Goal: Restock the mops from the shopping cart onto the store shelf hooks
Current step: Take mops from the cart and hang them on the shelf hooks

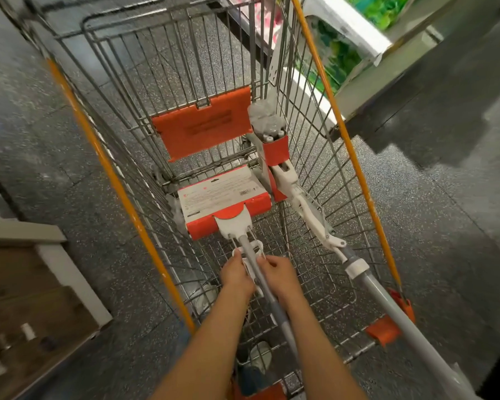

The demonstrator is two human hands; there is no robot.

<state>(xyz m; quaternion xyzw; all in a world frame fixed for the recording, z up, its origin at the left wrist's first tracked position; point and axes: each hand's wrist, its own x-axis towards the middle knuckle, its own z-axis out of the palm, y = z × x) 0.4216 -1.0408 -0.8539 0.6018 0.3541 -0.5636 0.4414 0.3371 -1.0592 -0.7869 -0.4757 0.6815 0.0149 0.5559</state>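
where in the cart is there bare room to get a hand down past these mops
Bare wire floor lies between the two mop handles, right of the right hand. The far half beyond the orange flap holds nothing. It is crowded at the middle: the flat mop's head fills the left side, the second mop runs along the right wall, and the left hand sits at the near handle.

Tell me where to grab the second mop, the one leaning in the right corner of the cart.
Probably the bare grey handle of the second mop, just below the white collar. Come from above on the near side: it slants up toward you over the cart rim, while the hinged white linkage further down looks awkward to hold.
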